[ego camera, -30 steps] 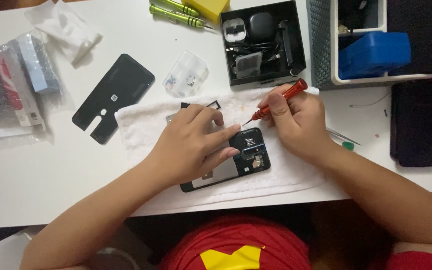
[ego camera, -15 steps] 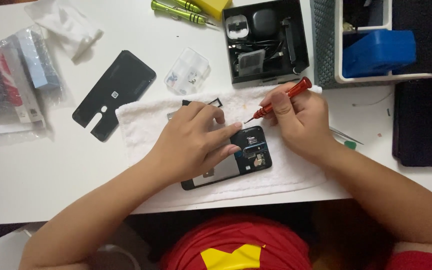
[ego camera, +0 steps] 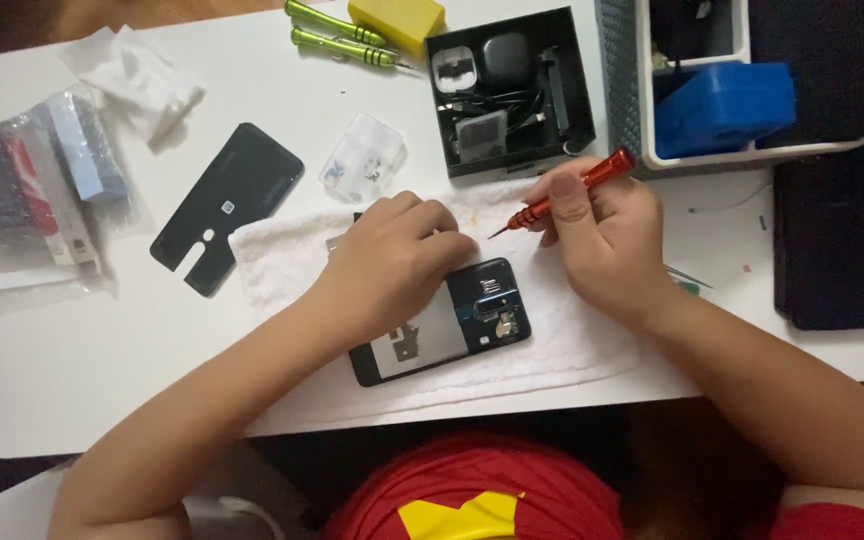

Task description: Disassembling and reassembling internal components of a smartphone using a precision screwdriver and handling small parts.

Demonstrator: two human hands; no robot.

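Observation:
An opened black phone (ego camera: pixel 452 325) lies on a white towel (ego camera: pixel 282 260), its insides and camera module showing. My left hand (ego camera: pixel 392 260) rests on the phone's upper left part, fingers curled down on it. My right hand (ego camera: pixel 602 235) grips a red precision screwdriver (ego camera: pixel 567 192), held slanted with its tip pointing down-left just above the phone's top edge, close to my left fingertips. The tip is in the air over the towel, apart from the phone.
The phone's black back cover (ego camera: pixel 227 205) lies left of the towel, with a clear screw box (ego camera: pixel 362 165) beside it. Two green screwdrivers (ego camera: pixel 337 40), a yellow block (ego camera: pixel 397 18), a black parts tray (ego camera: pixel 512 90), a bin with a blue case (ego camera: pixel 722 105), another dark phone (ego camera: pixel 827 235) and bagged parts (ego camera: pixel 27 190) surround the work.
My right hand has lifted slightly, drawing the screwdriver tip up and away from the phone's camera area. My left hand stays on the phone.

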